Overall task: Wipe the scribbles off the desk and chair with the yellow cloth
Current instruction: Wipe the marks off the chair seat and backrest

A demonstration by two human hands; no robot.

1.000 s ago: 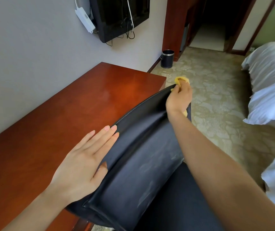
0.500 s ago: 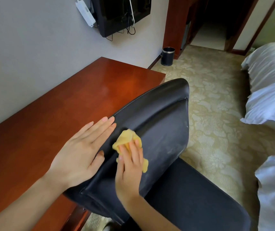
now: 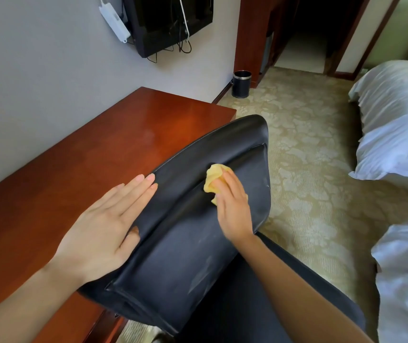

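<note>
While we wipe centre frame, yellow cloth sits wadded on chair back | right hand curled over it, pressing | left hand flat, fingers straight, bracing chair edge beside desk | cloth looks light, soft; we'd grip whole wad

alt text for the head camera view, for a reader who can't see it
A person's right hand holds a bunched yellow cloth against a black chair back, while the left hand rests flat on its edge beside a reddish wooden desk. Pale smears mark the chair.
</note>
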